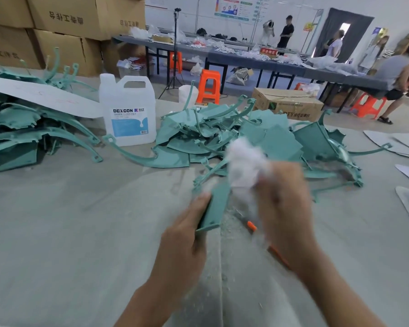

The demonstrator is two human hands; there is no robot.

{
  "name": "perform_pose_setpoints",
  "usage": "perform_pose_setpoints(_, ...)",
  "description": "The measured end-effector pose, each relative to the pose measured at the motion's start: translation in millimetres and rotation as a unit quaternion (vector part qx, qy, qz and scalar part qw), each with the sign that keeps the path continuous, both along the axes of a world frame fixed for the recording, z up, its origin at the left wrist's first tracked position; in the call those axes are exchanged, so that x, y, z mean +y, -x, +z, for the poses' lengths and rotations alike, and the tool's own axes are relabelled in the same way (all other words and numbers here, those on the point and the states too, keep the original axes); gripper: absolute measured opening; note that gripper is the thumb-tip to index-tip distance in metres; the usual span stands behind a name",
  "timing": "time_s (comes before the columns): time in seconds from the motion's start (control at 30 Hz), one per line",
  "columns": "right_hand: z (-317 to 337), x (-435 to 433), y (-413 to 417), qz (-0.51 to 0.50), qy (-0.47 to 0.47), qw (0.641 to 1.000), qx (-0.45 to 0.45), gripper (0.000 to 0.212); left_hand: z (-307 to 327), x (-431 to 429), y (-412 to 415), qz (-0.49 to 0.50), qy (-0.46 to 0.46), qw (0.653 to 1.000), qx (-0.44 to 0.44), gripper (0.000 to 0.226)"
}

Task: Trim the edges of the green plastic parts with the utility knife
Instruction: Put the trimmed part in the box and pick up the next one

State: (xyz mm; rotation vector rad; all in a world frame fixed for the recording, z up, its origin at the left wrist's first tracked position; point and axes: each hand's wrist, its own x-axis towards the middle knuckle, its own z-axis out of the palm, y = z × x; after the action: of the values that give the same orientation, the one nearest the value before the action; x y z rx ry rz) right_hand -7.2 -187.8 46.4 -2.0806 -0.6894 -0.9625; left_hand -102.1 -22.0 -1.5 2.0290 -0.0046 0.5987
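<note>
Left hand: fingers and thumb curled round the near end of a green plastic part, holding it tilted up off the counter.
Right hand: motion-blurred, just beside the part on its right; its fingers appear closed on a white wad that bulges out above them.
Utility knife: orange, lying on the counter under the right hand, with only its tip and a stretch of its body showing; neither hand holds it.
Shavings: pale flecks strewn on the counter between the two hands.
Centre pile: loose green parts heaped behind the hands.
Left pile: more green parts, with a white sheet lying across the top.
Jug: translucent white, upright between the piles; its label reads "DEXCON" in dark letters above a blue panel, and the smaller print is too small to read.
Stacked cartons: brown, at the far left, printed with dark characters I cannot read.
Floor carton: beyond the centre pile, with the letters "DTY" on its side.
Red sign: on the long far table, reading "不合格区" in yellow characters.
</note>
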Motion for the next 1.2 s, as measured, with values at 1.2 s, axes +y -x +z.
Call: perform_pose_setpoints(1.2, -10, 22, 34, 0.156, -0.267, 0.881, 0.358, 0.032, -1, 5, 18, -0.152, -0.017, 0.984, 0.096, 0.085)
